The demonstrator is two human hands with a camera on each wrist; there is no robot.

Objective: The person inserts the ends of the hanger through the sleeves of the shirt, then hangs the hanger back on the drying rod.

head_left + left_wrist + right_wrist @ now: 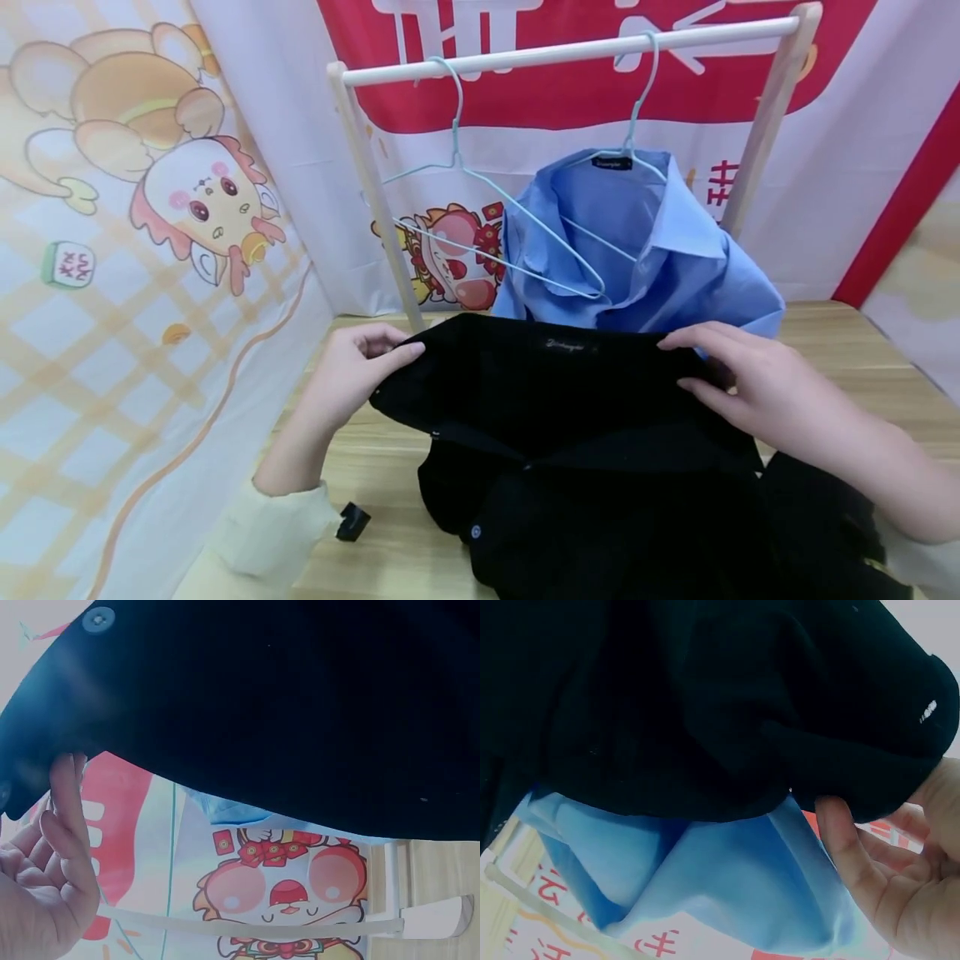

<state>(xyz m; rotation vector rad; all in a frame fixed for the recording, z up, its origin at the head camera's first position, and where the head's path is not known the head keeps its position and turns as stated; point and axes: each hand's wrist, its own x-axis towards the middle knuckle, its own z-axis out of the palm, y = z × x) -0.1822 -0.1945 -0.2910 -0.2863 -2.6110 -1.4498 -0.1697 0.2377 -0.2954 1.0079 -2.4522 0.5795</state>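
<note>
Both hands hold up a black shirt [570,400] by its upper edge, above the table. In the head view, a small label shows inside its collar and a button shows lower down the front. My left hand [352,367] pinches the edge at the left, thumb on the near side. At the right, my right hand [757,375] pinches the same edge between thumb and fingers. The left wrist view shows a pale button [98,620] on the cloth near the left hand [56,862]. In the right wrist view, the right thumb presses the black fabric [705,712].
A white rack [570,52] stands behind the shirt. From it hang a bare light-blue wire hanger [455,125] and a blue shirt [675,258] on another hanger. A small black object [352,522] lies on the wooden table [390,492] near the left sleeve. Printed cloth walls surround the table.
</note>
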